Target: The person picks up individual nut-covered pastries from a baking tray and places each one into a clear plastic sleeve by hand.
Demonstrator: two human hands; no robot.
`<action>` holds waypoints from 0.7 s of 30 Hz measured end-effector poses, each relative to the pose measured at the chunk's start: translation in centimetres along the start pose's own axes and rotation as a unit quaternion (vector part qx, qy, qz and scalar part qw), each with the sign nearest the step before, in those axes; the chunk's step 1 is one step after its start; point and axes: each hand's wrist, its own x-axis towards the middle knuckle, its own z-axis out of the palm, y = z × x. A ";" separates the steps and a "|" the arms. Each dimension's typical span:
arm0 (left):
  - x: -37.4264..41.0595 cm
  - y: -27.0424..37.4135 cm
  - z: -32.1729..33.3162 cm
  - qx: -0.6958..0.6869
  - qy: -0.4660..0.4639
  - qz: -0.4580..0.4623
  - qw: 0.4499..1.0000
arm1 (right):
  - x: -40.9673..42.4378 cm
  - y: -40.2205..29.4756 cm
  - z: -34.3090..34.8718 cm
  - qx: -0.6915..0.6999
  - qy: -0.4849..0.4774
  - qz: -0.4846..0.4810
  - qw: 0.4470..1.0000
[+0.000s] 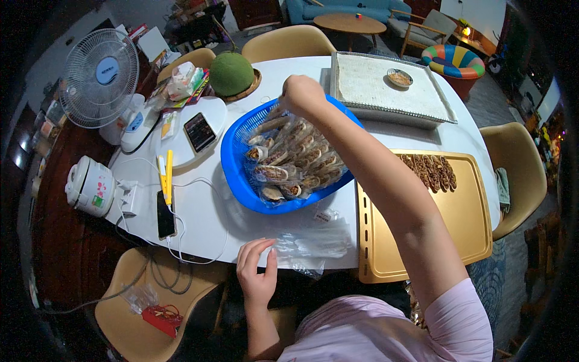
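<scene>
My right hand reaches over the far rim of a blue plastic basket. Its fingertips are hidden, so I cannot tell whether they grip anything. Many nut-topped snack pieces, wrapped in clear plastic, fill the basket. Near the table's front edge, my left hand is empty, thumb and fingers apart. Its fingertips are beside a pile of clear plastic bags. Partly behind my right arm, a gold baking tray carries several unwrapped pieces in a row.
White mesh trays hold a small bowl. To the left are a yellow-and-white hair straightener, a phone, another phone, white cables, a rice cooker and a fan. A green fruit stands behind the basket.
</scene>
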 end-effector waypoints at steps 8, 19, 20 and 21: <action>-0.1 1.2 3.1 0.040 -0.154 0.092 0.983 | -6.5 3.4 -6.7 0.093 0.126 -0.122 0.980; 1.3 1.2 5.9 0.121 -0.212 0.092 0.965 | -32.9 11.2 -16.6 0.171 0.068 0.079 0.980; 1.5 0.7 6.0 0.126 -0.206 0.088 0.967 | -34.8 11.5 -16.4 0.181 0.065 0.111 0.975; 1.7 0.5 6.3 0.128 -0.205 0.056 0.969 | -36.4 11.8 -16.1 0.192 0.063 0.143 0.969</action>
